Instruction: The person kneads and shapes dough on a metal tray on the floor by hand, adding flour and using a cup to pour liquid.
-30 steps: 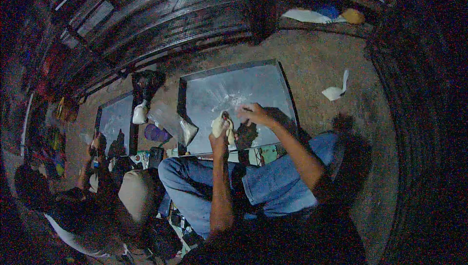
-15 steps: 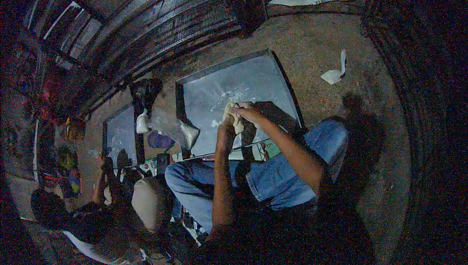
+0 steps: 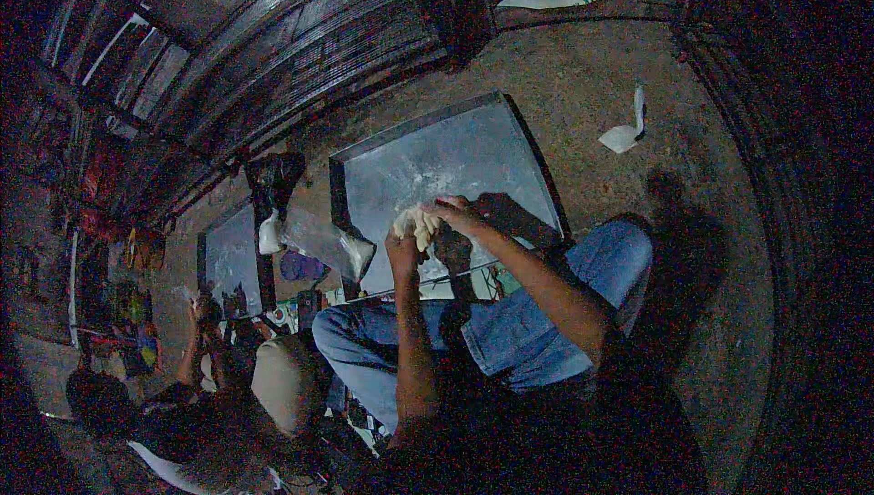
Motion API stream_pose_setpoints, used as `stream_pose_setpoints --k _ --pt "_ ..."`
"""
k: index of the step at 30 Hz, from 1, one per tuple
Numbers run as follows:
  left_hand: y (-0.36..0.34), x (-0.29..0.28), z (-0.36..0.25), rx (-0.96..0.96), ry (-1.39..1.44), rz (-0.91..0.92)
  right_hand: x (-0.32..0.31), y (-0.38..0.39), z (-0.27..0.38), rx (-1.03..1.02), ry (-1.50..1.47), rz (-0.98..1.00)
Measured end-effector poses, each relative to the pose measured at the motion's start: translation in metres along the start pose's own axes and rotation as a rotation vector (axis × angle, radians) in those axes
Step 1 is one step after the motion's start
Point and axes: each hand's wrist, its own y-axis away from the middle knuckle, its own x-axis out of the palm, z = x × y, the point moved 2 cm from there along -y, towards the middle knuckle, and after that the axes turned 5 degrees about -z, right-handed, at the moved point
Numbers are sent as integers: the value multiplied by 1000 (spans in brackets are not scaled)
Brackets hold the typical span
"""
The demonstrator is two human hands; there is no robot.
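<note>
A pale, lumpy piece of dough hangs between my hands above a shallow metal tray. My left hand is closed round its lower left part, with soft folds bulging over the fingers. At the dough's upper right, my right hand grips its edge, with the fingertips partly hidden. White powder is smeared on the tray's surface just beyond the dough. Both hands cast dark shadows across the tray.
Left of the tray lie a clear plastic bag with white contents and a black bag. A co-worker sits at the left beside a second tray. A white scoop-like object rests on the floor at right.
My left hand has shifted slightly left, and the dough has moved with it, spreading into several lumpy folds where it hung as a longer strip. My right hand stays close by.
</note>
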Motion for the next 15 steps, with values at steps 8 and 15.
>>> stream_pose_setpoints --k 8,15 --pt "12 8 -10 8 -78 451 -10 7 28 -74 600 -179" --pt "23 22 -17 30 62 482 2 -7 -22 -263 878 -377"
